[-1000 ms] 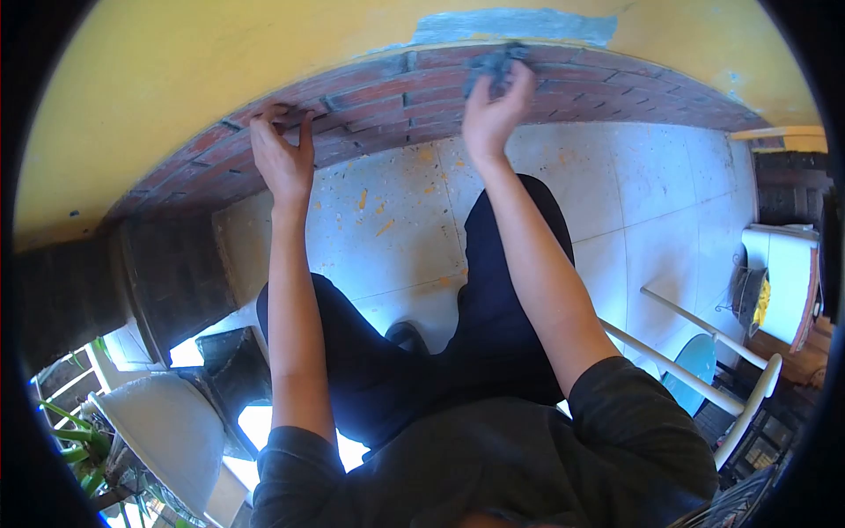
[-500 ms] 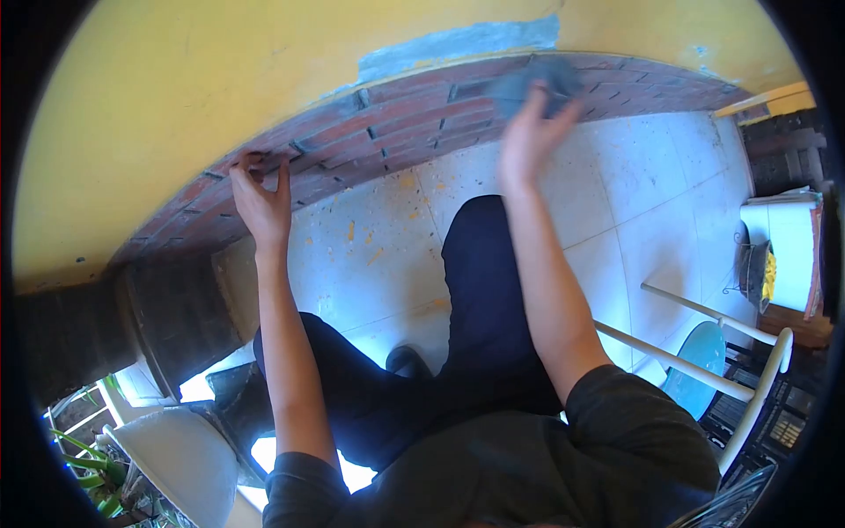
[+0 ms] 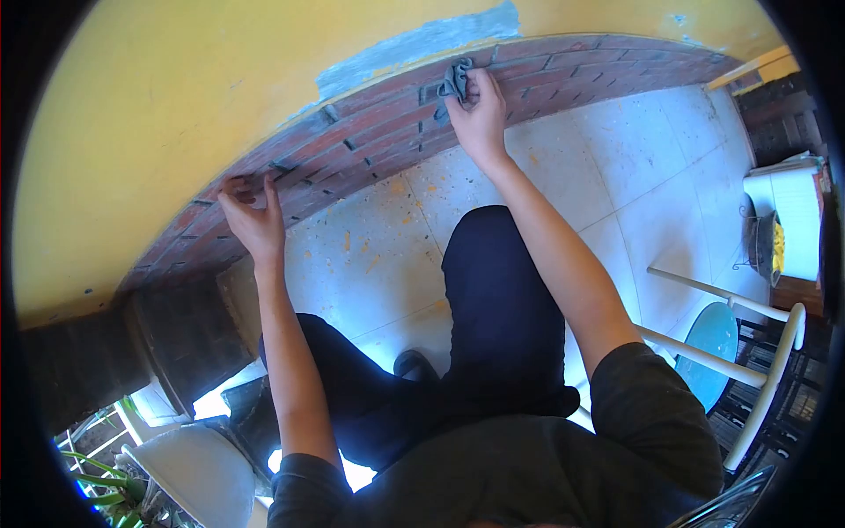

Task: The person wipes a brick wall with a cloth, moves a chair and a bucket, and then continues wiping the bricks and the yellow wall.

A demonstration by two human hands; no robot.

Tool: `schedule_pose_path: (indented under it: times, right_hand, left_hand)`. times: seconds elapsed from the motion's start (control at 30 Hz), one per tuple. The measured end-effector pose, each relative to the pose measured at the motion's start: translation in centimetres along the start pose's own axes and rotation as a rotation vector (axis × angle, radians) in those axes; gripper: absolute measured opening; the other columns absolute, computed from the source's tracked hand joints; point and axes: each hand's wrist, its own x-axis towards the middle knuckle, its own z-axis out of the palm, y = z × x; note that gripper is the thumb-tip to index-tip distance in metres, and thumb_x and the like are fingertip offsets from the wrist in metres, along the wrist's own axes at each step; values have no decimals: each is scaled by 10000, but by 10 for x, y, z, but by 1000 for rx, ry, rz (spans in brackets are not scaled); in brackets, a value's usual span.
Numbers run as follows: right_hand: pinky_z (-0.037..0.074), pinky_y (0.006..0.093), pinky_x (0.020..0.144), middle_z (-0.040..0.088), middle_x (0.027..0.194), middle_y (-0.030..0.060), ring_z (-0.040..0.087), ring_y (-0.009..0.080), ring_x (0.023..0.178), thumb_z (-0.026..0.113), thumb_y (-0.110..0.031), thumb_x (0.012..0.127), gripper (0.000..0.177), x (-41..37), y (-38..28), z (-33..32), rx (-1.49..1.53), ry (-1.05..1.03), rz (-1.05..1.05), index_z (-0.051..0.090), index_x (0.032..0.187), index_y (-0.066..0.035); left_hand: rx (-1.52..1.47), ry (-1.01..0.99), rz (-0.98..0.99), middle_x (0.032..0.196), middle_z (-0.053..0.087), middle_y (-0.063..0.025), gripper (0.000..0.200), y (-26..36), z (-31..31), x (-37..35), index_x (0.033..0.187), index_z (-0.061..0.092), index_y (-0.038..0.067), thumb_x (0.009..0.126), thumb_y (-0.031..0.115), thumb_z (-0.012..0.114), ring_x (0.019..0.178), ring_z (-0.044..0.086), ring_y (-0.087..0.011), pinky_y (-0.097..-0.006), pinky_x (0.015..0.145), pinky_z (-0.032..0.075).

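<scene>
A crumpled grey-blue rag [image 3: 456, 81] is pinched in my right hand [image 3: 480, 119], against the upper part of the brick strip [image 3: 387, 132] that runs along the foot of the wall. Farther left, my left hand [image 3: 253, 220] rests on the same bricks, its fingers bent and its thumb apart from them. I see nothing in it, though its fingertips are partly hidden. Above the bricks rises the yellow wall [image 3: 202, 97], with a long grey-blue bare patch [image 3: 418, 46] near its lower edge.
Yellow flakes are scattered over the pale tiled floor [image 3: 387, 255] between my knees and the bricks. A pale metal tube frame [image 3: 775, 387] and a turquoise round seat [image 3: 711, 352] stand at right. At lower left are a white chair [image 3: 198, 466] and a green plant [image 3: 110, 484].
My right hand has moved left along the bricks with the rag, which now shows sharply instead of blurred. My left hand stays braced on the bricks. The view has shifted slightly.
</scene>
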Motion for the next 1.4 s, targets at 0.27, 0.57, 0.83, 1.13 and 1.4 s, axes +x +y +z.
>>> schedule_pose_path:
  times: [0.27, 0.57, 0.83, 1.13, 1.4]
  right_hand:
    - [507, 382, 817, 659, 979, 180, 649, 240, 894, 687, -84, 853, 233, 21, 75, -73, 38, 325, 151, 579, 1033, 17]
    - [476, 451, 797, 576, 980, 171, 574, 369, 927, 712, -85, 794, 276, -1, 108, -21, -203, 297, -77, 580, 1027, -19]
    - [513, 458, 849, 609, 1141, 225, 623, 433, 1047, 714, -66, 808, 393, -76, 102, 11, -81, -562, -115, 583, 1178, -39]
    - [511, 500, 871, 666, 1035, 287, 642, 483, 1013, 701, -125, 864, 420, -28, 144, -115, -437, -374, 77, 526, 1216, 24]
    - [504, 521, 894, 689, 1040, 286, 660, 466, 1030, 739, -186, 833, 432, 57, 137, -117, -580, 57, 374, 559, 1143, 55]
  left_hand:
    - [-17, -33, -57, 940, 555, -104, 422, -2, 1, -2, 1118, 518, 2, 894, 214, 806, 798, 552, -217, -361, 736, 474]
    - [-36, -14, -56, 1004, 527, -97, 477, -10, 15, -4, 1160, 487, -7, 890, 209, 816, 845, 556, -181, -320, 730, 481]
    - [17, -1, -37, 991, 519, -102, 505, -12, 16, -3, 1193, 481, -17, 889, 205, 817, 813, 570, -189, -328, 712, 482]
    - [-84, 216, -219, 1360, 384, -267, 688, 36, 63, -35, 1396, 338, -104, 911, 152, 753, 1302, 401, -366, -492, 1086, 351]
    - [-495, 48, -476, 1645, -89, -331, 1021, 136, 92, -30, 1575, -80, -71, 967, 291, 656, 1545, -102, -433, -521, 1243, 8]
